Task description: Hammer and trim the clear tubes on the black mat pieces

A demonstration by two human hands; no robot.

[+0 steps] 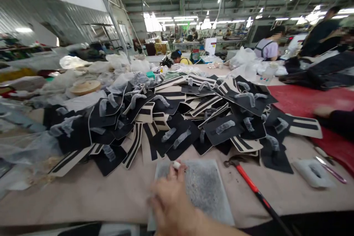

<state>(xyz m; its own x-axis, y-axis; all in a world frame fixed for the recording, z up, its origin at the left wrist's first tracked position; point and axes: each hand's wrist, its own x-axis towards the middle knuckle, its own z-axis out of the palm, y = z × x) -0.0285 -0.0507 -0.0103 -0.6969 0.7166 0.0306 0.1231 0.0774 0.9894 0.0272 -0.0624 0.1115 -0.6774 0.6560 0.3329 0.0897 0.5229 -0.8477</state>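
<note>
My right hand (174, 195) reaches in from the lower right, over the left part of a worn grey slab (206, 184). Its fingers are closed on a small white piece (176, 165) near the slab's far edge; motion blurs the side of the hand. I cannot make out my left hand. Just beyond the slab lies a big heap of black panels (225, 129) with plastic-wrapped handles, some showing cream undersides with black stripes. To the slab's right rests a hammer (249, 180) with a red and black handle.
A white block with a hole (313, 173) and a purple-handled tool (332, 170) lie at the right. Beyond them is a red sheet (298, 99), with another person's blurred hand (325, 111) over it. Plastic bags and a tan roll (85, 87) sit at the left. Several people work farther back.
</note>
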